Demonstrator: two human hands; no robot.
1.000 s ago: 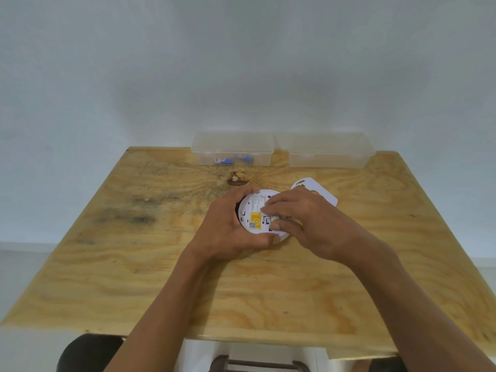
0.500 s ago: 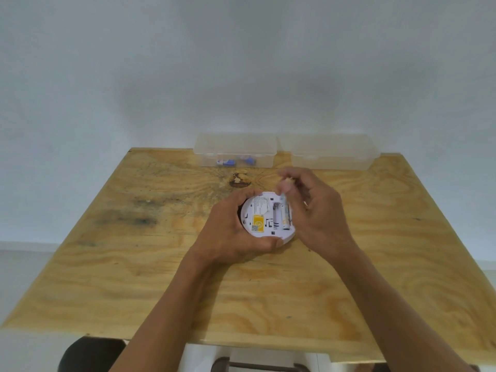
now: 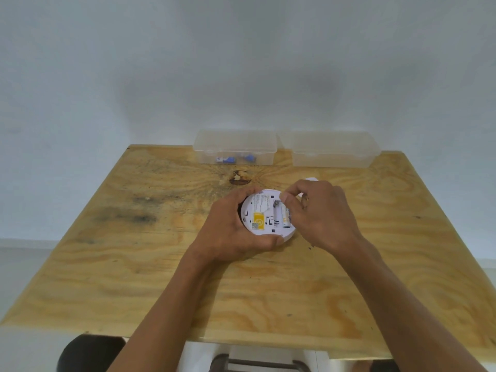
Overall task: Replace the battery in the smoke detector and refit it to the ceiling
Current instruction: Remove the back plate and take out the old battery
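A round white smoke detector (image 3: pixel 261 210) lies back-up on the wooden table (image 3: pixel 134 264), showing a yellow label and an open battery bay. My left hand (image 3: pixel 230 229) wraps its left and near rim and holds it steady. A pale battery (image 3: pixel 285 217) lies lengthwise in the bay. The thumb and forefinger of my right hand (image 3: pixel 322 213) pinch the battery's far end. Behind my right hand a sliver of a white plate (image 3: pixel 311 180) shows; the hand hides the remainder.
Two clear plastic boxes stand at the table's far edge against the wall: the left box (image 3: pixel 236 146) holds small blue items (image 3: pixel 225 158), and the right box (image 3: pixel 332 150) looks empty. A dark stool (image 3: pixel 88 353) sits below the near edge.
My right hand lifted off the detector's back, uncovering the battery bay, then shifted right and pinched the battery's far end. My left hand kept its hold on the detector.
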